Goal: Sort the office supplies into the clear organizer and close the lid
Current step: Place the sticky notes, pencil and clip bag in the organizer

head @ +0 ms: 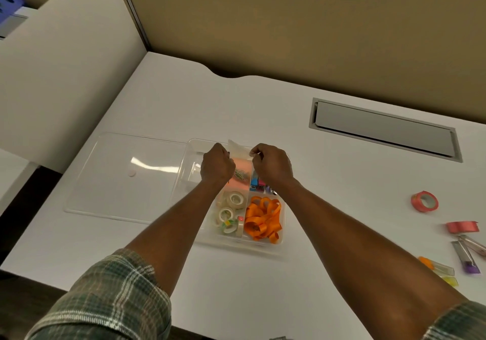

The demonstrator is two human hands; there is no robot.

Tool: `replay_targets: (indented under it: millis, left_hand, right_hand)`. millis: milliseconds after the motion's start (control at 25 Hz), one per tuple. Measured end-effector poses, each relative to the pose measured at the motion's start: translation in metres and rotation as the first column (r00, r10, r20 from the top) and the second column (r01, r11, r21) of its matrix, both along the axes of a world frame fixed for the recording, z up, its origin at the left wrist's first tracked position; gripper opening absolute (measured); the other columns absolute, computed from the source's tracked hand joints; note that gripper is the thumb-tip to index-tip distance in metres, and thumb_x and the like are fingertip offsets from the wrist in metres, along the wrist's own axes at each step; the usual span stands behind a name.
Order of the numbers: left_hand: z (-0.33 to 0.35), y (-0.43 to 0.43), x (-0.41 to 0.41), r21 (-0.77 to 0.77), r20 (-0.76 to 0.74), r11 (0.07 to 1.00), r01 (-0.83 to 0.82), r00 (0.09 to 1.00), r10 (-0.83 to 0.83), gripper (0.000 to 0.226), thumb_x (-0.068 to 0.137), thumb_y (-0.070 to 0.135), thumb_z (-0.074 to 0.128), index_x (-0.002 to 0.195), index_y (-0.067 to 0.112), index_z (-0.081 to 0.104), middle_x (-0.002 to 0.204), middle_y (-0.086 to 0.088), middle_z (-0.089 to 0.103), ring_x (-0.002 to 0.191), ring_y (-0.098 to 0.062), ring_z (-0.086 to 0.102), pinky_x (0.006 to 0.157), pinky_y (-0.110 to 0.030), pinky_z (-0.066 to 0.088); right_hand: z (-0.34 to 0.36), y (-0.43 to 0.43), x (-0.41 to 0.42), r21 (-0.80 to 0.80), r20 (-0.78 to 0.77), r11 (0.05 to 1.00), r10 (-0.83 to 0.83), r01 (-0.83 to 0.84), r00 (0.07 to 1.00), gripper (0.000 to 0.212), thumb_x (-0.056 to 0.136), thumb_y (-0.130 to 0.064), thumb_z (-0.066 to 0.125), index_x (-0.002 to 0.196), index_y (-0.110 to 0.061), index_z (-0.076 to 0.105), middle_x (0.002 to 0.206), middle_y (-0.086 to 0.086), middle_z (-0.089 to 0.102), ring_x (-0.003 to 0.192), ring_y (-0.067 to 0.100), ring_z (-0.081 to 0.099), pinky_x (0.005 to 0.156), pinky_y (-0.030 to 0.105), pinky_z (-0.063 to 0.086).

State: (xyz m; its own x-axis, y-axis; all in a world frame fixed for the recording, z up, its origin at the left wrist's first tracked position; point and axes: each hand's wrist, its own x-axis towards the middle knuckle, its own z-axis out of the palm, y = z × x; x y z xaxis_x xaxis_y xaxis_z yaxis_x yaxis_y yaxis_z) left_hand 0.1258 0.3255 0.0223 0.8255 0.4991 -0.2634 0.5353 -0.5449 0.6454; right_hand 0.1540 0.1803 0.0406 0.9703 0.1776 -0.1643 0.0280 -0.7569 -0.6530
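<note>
We note both hands over the clear organizer [263,243] mid-desk: left hand [217,166] & right hand [272,166] each pinch a small clear bag [238,150] above the far compartments. Lid [123,179] lies open, flat, to organizer's left. Pink tape roll [424,201] well apart, right.

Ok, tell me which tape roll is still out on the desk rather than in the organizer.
The orange-red tape roll, alone on the desk to the right of the clear organizer. The pale clear tape rolls already sit in the organizer's near-left compartment.
</note>
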Motion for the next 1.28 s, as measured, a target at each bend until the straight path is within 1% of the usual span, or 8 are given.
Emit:
replay_targets:
  millis: [160,320,600,680,760,880,1080,1280]
  left_hand:
    - [-0.002,-0.006,-0.001,-0.006,0.014,1.0,0.026,1.0,-0.026,0.007,0.083,0.009,0.061,0.088,0.012,0.058,0.09,-0.005,0.068,0.077,-0.024,0.064,0.061,-0.028,0.047]
    - [-0.001,-0.005,0.0,0.014,-0.008,0.994,0.105,0.994,-0.105,0.01,0.085,0.004,0.061,0.088,0.011,0.066,0.094,-0.006,0.071,0.086,-0.023,0.067,0.063,-0.024,0.043]
    - [0.001,-0.003,-0.005,0.225,0.056,0.952,0.205,0.973,-0.223,0.041,0.085,0.007,0.066,0.124,0.014,0.054,0.119,-0.012,0.058,0.099,-0.026,0.063,0.073,-0.035,0.058]
    - [0.002,0.002,-0.003,0.36,0.084,0.889,0.283,0.939,-0.333,0.061,0.084,0.006,0.068,0.139,0.02,0.045,0.136,-0.012,0.047,0.115,-0.027,0.053,0.081,-0.038,0.055]
    - [0.003,0.01,0.0,0.456,0.024,0.795,0.401,0.887,-0.461,0.045,0.087,0.011,0.066,0.13,0.017,0.056,0.138,-0.01,0.049,0.118,-0.027,0.049,0.088,-0.039,0.049]
    - [0.008,0.024,0.0,0.546,0.092,0.735,0.402,0.843,-0.53,0.014,0.086,0.013,0.065,0.1,0.01,0.067,0.107,-0.009,0.064,0.096,-0.028,0.056,0.075,-0.038,0.043]
    - [-0.002,0.036,-0.017,0.644,0.157,0.648,0.406,0.759,-0.631,0.007,0.088,0.018,0.064,0.09,0.011,0.066,0.091,-0.007,0.069,0.089,-0.028,0.059,0.074,-0.04,0.041]
    - [-0.03,0.048,-0.048,0.64,-0.127,0.385,0.665,0.585,-0.801,0.034,0.097,0.037,0.047,0.105,0.019,0.075,0.118,-0.001,0.072,0.133,-0.029,0.049,0.114,-0.051,0.026]
  right_hand:
    - [-0.004,0.004,0.011,-0.001,-0.103,1.0,0.012,-0.012,0.995,0.027,0.094,-0.017,0.049,0.108,-0.022,0.072,0.118,0.001,0.072,0.106,0.023,0.065,0.087,0.04,0.055]
    - [-0.008,0.01,0.014,-0.161,0.026,0.984,0.084,-0.079,0.996,0.025,0.095,-0.018,0.054,0.117,-0.025,0.064,0.11,0.004,0.07,0.095,0.024,0.064,0.075,0.037,0.054]
    - [-0.011,0.013,0.013,-0.241,0.127,0.958,0.193,-0.158,0.973,0.026,0.094,-0.012,0.055,0.117,-0.019,0.066,0.11,0.008,0.067,0.102,0.028,0.06,0.072,0.034,0.045]
    - [-0.007,0.012,0.013,-0.207,0.117,0.964,0.194,-0.167,0.974,0.025,0.096,-0.012,0.052,0.115,-0.019,0.068,0.11,0.007,0.067,0.104,0.026,0.059,0.075,0.035,0.047]
    - [-0.002,0.012,0.014,-0.171,0.125,0.973,0.178,-0.155,0.976,0.024,0.098,-0.013,0.05,0.111,-0.018,0.069,0.109,0.006,0.067,0.102,0.023,0.06,0.075,0.033,0.046]
    - [0.006,0.013,0.013,-0.103,0.186,0.98,0.189,-0.172,0.964,0.021,0.098,-0.012,0.05,0.108,-0.015,0.069,0.106,0.006,0.066,0.098,0.021,0.06,0.076,0.032,0.048]
    - [-0.002,0.003,-0.008,-0.227,0.321,0.93,0.353,-0.291,0.879,0.017,0.094,-0.014,0.054,0.106,-0.015,0.067,0.105,0.006,0.066,0.096,0.024,0.058,0.077,0.039,0.049]
    - [-0.028,-0.008,-0.035,-0.417,0.107,0.769,0.571,-0.485,0.814,0.027,0.094,-0.027,0.056,0.117,-0.018,0.066,0.132,0.007,0.064,0.14,0.033,0.042,0.121,0.052,0.019]
